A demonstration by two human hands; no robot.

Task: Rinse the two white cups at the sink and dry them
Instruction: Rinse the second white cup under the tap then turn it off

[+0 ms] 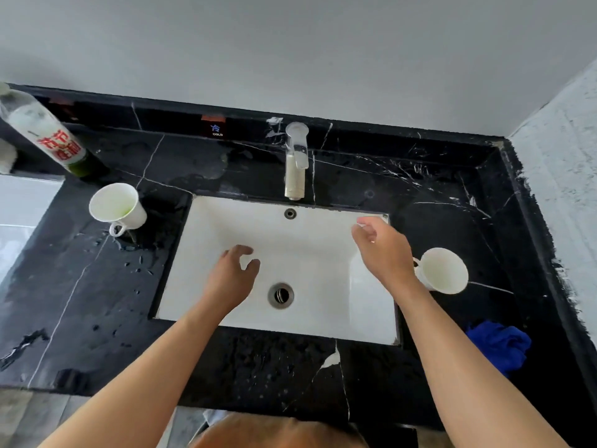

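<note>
Both hands empty, nothing gripped. Left hand (234,276) hovers over the basin, fingers curled loosely apart, palm down, just up-left of the drain (280,295). Right hand (382,250) is over the basin's right edge, fingers spread loosely, holding nothing.

Nearest to the right hand: right cup (444,271), upright on the counter (80,302) just beside the wrist, handle turned toward the hand, probably parked there for an easy pickup. Looks clean inside. Beyond it, toward the person, a blue cloth (499,345) lies bunched on the counter, likely kept on that side for drying.

Left cup (118,206) stands well apart from the left hand, past the sink's (371,318) left rim, handle facing the person, greenish residue inside, water drops around its base. Judgement: that one needs rinsing.

Tap (295,160) sits beyond both hands, centred behind the basin; no water stream visible. A bottle (45,134) stands at the far left corner.
</note>
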